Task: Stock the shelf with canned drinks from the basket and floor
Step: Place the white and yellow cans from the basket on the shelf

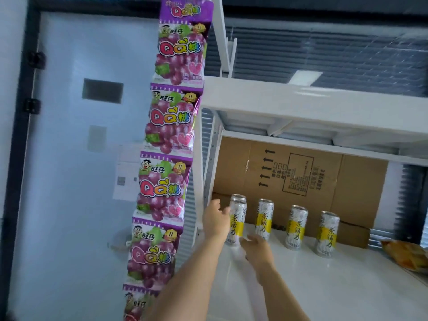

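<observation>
Several tall white cans with yellow bands stand in a row on the white shelf. The leftmost front can has another can right behind it; further right stand a second, a third and a fourth can. My left hand is wrapped around the left side of the leftmost front can, its fingers partly hidden behind it. My right hand hovers low in front of the cans with fingers apart, near that can's base, holding nothing. No basket or floor is in view.
A flattened cardboard box lines the back of the shelf. Another white shelf board runs above. A long strip of purple candy bags hangs at the shelf's left post. An orange snack bag lies at the right edge.
</observation>
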The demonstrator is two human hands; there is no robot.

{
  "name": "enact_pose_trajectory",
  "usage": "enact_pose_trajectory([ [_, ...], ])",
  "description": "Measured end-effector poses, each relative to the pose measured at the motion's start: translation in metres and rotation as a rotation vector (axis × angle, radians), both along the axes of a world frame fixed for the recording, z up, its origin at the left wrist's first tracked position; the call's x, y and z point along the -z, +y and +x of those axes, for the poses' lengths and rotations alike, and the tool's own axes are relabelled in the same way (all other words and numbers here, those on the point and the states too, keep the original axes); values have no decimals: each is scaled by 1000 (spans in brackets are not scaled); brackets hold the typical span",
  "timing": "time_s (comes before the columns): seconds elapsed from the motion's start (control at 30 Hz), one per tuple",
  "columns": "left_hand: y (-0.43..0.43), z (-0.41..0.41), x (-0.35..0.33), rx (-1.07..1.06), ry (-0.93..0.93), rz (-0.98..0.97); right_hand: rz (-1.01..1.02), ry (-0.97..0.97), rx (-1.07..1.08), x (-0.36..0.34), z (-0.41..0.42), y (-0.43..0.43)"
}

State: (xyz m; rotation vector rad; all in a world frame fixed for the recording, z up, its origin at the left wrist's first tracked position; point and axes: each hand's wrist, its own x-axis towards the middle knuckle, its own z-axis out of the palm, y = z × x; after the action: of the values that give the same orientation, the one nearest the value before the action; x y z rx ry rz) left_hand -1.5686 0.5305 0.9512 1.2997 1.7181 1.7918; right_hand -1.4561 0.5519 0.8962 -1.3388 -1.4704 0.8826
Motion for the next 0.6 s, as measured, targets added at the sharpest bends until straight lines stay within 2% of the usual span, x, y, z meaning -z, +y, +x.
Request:
enact_pose_trajectory([
  [0.17, -42, 21, 9, 88, -203, 30, -10, 258, 62, -2, 9, -43],
  [0.37, -80, 40, 35, 264, -305, 8, -29, 520, 130, -2, 11, -113],
  [0.47, -98, 41, 48, 290, -334, 4, -46, 589, 127, 0, 11, -147],
  [0.6, -163, 41, 45, 294, -407, 2, -49, 583, 106, 1, 12, -192],
])
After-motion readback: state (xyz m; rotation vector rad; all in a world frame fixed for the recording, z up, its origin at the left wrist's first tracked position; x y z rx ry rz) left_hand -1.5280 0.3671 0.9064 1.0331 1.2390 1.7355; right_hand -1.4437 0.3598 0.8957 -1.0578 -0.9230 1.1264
